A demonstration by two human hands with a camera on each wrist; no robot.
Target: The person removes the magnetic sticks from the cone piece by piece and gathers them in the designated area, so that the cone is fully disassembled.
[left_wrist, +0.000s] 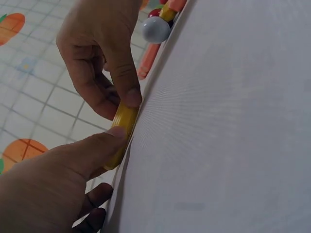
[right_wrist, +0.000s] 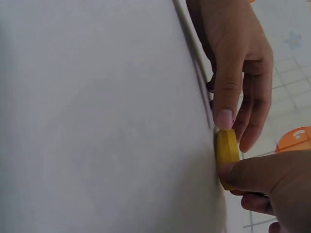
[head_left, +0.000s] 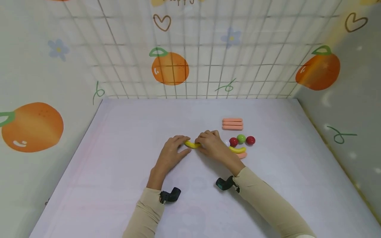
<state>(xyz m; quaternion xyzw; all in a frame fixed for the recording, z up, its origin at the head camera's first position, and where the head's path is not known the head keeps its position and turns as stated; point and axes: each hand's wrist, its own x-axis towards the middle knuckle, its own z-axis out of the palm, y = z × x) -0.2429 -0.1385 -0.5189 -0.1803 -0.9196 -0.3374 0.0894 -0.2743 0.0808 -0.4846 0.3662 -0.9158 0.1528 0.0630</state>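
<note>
A small yellow toy banana [head_left: 191,144] lies on the white tabletop between the two hands. My right hand [head_left: 210,143] pinches its right end between thumb and fingers; the right wrist view shows the thumb on the yellow piece [right_wrist: 227,150]. At the banana's left end is my left hand [head_left: 172,151], with fingers loosely bent around that end. Its thumb looks slightly apart from the banana in the head view. Beyond the right hand lie a second toy banana [head_left: 237,150] and a pink stick [head_left: 242,155], partly hidden by that hand.
Two red balls [head_left: 251,140], a green ball [head_left: 241,138] and a white ball [left_wrist: 156,30] sit right of the hands. Three pink sticks [head_left: 232,124] lie side by side farther back. Printed cloth walls [head_left: 202,66] enclose the table [head_left: 134,119] at the back and sides.
</note>
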